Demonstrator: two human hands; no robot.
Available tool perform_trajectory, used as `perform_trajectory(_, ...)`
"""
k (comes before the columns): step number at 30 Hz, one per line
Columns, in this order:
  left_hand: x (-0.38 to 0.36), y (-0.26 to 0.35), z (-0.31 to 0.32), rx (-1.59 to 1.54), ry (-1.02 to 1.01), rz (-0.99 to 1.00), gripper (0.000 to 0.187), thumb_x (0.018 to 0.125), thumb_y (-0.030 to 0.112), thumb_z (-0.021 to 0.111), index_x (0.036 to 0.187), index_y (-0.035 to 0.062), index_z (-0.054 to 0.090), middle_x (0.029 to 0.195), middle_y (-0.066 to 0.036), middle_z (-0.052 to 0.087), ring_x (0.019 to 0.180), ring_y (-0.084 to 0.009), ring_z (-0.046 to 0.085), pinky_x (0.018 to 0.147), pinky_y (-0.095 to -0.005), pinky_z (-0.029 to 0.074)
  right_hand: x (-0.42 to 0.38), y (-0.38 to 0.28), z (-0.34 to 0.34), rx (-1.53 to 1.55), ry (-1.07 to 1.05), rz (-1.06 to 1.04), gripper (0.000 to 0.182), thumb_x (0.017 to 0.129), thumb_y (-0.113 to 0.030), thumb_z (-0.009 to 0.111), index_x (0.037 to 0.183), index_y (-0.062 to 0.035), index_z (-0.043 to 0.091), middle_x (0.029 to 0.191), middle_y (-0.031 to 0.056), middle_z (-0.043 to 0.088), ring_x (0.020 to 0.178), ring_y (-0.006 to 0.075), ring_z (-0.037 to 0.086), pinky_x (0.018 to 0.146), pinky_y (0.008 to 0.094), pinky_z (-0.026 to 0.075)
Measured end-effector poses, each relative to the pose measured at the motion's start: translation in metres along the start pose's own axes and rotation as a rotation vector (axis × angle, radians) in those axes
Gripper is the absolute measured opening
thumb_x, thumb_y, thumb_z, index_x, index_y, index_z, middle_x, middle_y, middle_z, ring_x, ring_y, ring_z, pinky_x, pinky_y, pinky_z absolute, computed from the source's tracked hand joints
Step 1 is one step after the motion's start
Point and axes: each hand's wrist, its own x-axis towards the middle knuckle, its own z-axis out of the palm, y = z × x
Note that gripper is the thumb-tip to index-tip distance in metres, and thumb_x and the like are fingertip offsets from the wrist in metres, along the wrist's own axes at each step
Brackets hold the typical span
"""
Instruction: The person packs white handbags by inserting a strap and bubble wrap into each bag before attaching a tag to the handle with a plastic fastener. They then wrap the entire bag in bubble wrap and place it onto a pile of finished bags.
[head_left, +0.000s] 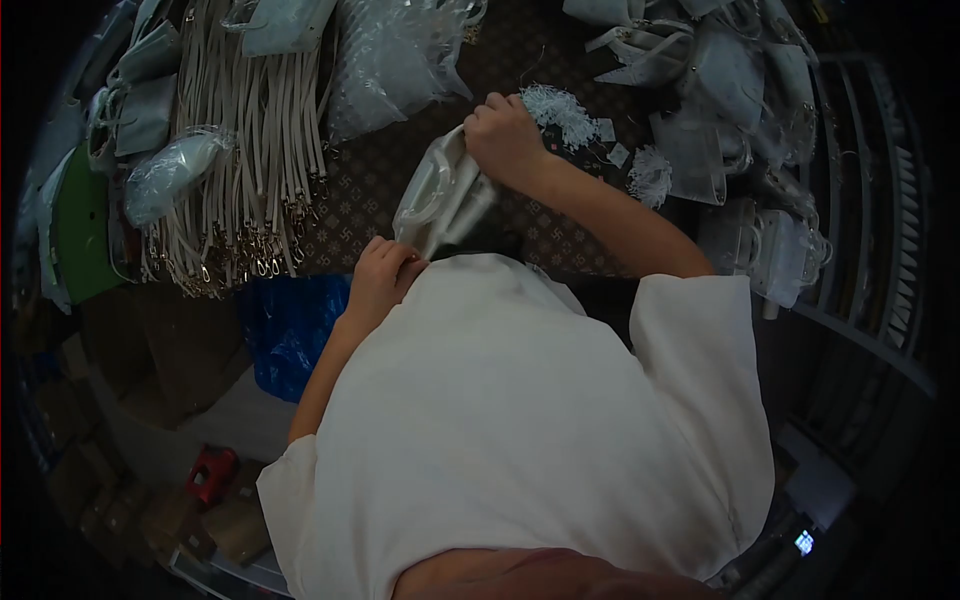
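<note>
A small white handbag [440, 195] with a pale, looped handle or strap is held at a slant in front of my chest, close to the table's near edge. My right hand [505, 140] is closed on its upper end, fingers curled over. Lower down, my left hand [385, 268] pinches the bag's near corner; its fingertips are partly hidden. Just beyond my right hand lies a bunch of white tag strings [560, 115], with small tags [618, 155] beside it.
Many beige straps with metal clasps [245, 150] hang across the left of the patterned table [350, 220]. Clear plastic wrap [395, 65] lies behind. Wrapped white bags [730, 80] are piled at right. A blue plastic bag [290, 335] and cardboard box [165, 350] are below left.
</note>
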Motion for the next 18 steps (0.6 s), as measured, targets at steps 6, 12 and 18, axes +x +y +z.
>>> perform_trajectory(6,0.001,0.024,0.000,-0.052,-0.009,-0.076,0.027,0.065,0.005,0.070,0.088,0.0029,0.056,0.076,-0.009,0.056,0.071,-0.0245,0.049,0.064,-0.0329,0.043,-0.020,0.037,0.015,0.411,0.368,0.176,0.020,0.065,-0.023,0.070,0.067,-0.0053,0.061,0.066,0.0071,0.056,0.073,0.0260,0.053,0.068,0.0337,0.042)
perform_trajectory(12,-0.010,0.011,0.024,0.127,0.126,-0.094,0.042,0.065,-0.004,0.065,0.105,0.0023,0.052,0.081,-0.009,0.054,0.079,-0.0276,0.050,0.067,-0.0361,0.043,-0.117,0.030,0.073,0.611,-0.152,0.763,0.019,0.071,-0.024,0.067,0.077,-0.0064,0.065,0.078,0.0128,0.059,0.079,0.0296,0.059,0.062,0.0381,0.046)
perform_trajectory(18,0.033,0.032,0.029,0.429,0.396,-0.141,0.041,0.069,-0.005,0.062,0.108,0.0025,0.051,0.083,-0.012,0.054,0.083,-0.0290,0.051,0.072,-0.0363,0.043,-0.174,-0.018,0.121,0.500,0.014,0.488,0.016,0.074,-0.019,0.062,0.073,-0.0041,0.056,0.076,0.0136,0.055,0.073,0.0322,0.057,0.062,0.0404,0.047)
